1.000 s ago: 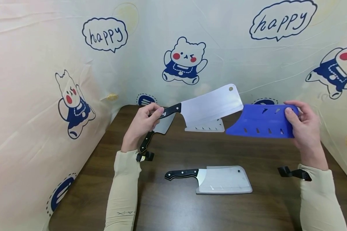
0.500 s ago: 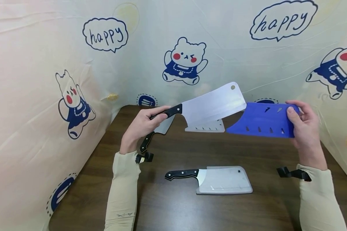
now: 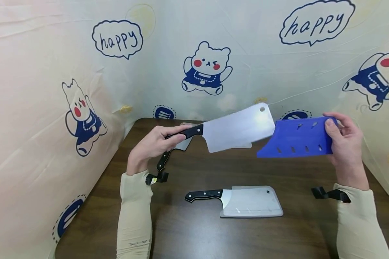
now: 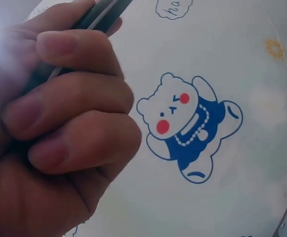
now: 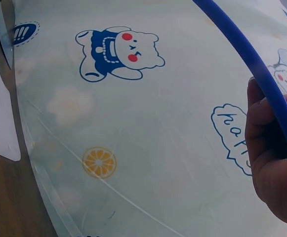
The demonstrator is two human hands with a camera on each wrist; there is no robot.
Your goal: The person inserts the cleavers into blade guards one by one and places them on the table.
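Note:
My left hand (image 3: 153,143) grips the black handle (image 3: 188,132) of a cleaver (image 3: 238,126), fingers curled round it in the left wrist view. The broad bare blade points right and slightly up, above the table. In my right hand (image 3: 346,138) is a blue blade sheath (image 3: 298,138) with small slots, pinched at its right end between thumb and fingers. The blade's far end meets the sheath's left edge in the head view. From the right wrist camera the blue sheath (image 5: 252,64) shows edge-on as a curved strip.
On the brown table (image 3: 194,233) lies another cleaver in a translucent sheath (image 3: 253,202), black handle leftward. Partly hidden behind my left hand is a further knife (image 3: 164,160). A white sheath (image 5: 4,111) lies at the back. Printed cloth (image 3: 168,61) walls the table.
My left hand has shifted its hold on the cleaver's handle, with the wrist lower and further left. The blade has dropped and tilts less. The blue sheath has moved slightly right.

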